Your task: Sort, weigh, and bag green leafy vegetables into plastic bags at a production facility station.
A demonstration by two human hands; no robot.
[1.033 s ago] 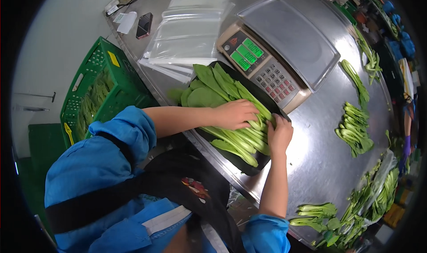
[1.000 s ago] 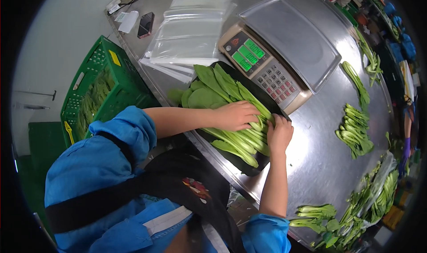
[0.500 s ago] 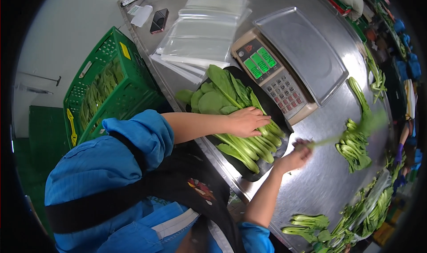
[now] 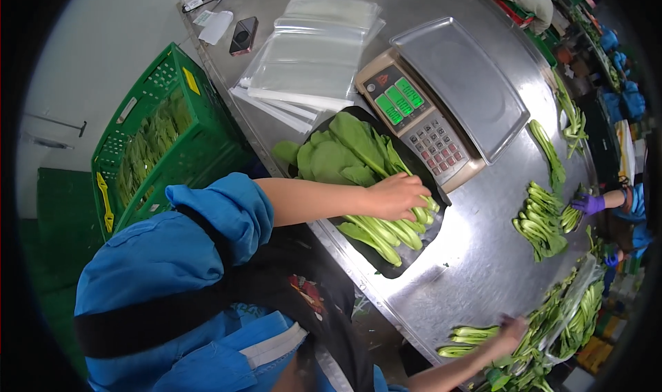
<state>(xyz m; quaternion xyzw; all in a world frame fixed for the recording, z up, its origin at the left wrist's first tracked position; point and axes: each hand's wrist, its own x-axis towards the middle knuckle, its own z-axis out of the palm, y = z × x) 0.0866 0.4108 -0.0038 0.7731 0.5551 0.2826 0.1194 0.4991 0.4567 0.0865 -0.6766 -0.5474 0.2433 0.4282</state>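
A worker's left hand curls loosely over leafy greens, grip unclear. The right hand blurs beside a vegetable pile, fingers indistinct.

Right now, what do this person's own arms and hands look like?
The left sleeve is blue, bunched at the elbow, with a black band across it; a bit of blue right sleeve shows. Both forearms are bare. The left hand wears no visible glove; the right hand, blurred, looks gloveless.

Hands well apart, forearms bare
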